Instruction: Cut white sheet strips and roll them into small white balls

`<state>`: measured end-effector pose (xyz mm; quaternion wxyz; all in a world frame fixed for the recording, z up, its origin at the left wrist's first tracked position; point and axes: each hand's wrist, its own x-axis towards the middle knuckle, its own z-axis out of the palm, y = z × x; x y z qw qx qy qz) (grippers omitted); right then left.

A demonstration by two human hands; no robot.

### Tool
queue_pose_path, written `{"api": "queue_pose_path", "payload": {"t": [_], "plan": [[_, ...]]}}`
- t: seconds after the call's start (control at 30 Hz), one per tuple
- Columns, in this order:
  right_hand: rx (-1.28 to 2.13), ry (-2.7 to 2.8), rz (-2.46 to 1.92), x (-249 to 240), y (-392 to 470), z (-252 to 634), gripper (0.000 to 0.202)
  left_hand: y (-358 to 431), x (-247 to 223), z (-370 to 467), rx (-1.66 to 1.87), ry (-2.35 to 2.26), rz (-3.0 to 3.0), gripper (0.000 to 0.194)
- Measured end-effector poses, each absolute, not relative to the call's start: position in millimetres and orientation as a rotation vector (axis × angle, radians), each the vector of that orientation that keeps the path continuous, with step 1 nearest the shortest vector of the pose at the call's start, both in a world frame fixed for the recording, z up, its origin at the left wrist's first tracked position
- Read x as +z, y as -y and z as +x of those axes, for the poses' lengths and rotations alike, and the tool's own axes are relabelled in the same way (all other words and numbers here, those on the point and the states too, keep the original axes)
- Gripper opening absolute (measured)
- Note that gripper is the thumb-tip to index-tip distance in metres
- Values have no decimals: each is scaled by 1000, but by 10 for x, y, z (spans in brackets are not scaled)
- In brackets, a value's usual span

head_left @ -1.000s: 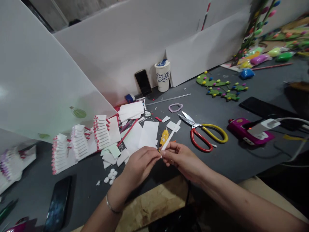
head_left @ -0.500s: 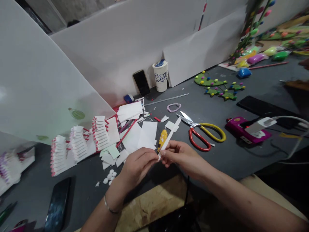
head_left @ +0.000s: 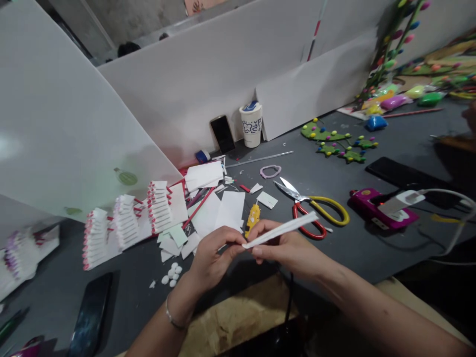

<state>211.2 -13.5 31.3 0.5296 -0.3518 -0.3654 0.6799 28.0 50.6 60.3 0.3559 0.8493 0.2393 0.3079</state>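
Note:
A narrow white strip (head_left: 286,229), which looks like folded paper, lies slanted between my hands. My left hand (head_left: 215,255) pinches its near left end between thumb and fingertips. Close beside it, my right hand (head_left: 292,252) has its fingers closed around the strip, whose free end points up to the right. Just behind the hands rests a yellow glue gun (head_left: 253,219), partly hidden by my fingers. Scissors (head_left: 303,198) with one red and one yellow handle lie half spread beyond my right hand, and the strip passes in front of the red handle.
White paper sheets (head_left: 228,208) and scraps cover the middle left. Rows of red-tipped white sticks (head_left: 159,206) stand further left, with white balls (head_left: 173,274) and a phone (head_left: 91,312) nearer. A cup (head_left: 251,125) stands at the back; a purple power block (head_left: 368,208) sits right.
The strip has swung from pointing steeply away to lying lower towards the right, over my right hand. My right hand has turned with it. The view has shifted slightly.

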Motion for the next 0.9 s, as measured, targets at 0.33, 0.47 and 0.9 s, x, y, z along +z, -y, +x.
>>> {"api": "queue_pose_path", "payload": {"t": [0.33,0.47,0.9], "plan": [[1160,1216,-1089,378,194,2091,18,-421,516,318,815,-723,1941,21],[819,1379,-1092,377,215,2069,10,-410,484,327,861,-700,1936,21],[285,1528,-971,186,246,2049,16,-293,401,408,942,-704,1749,22]]}}
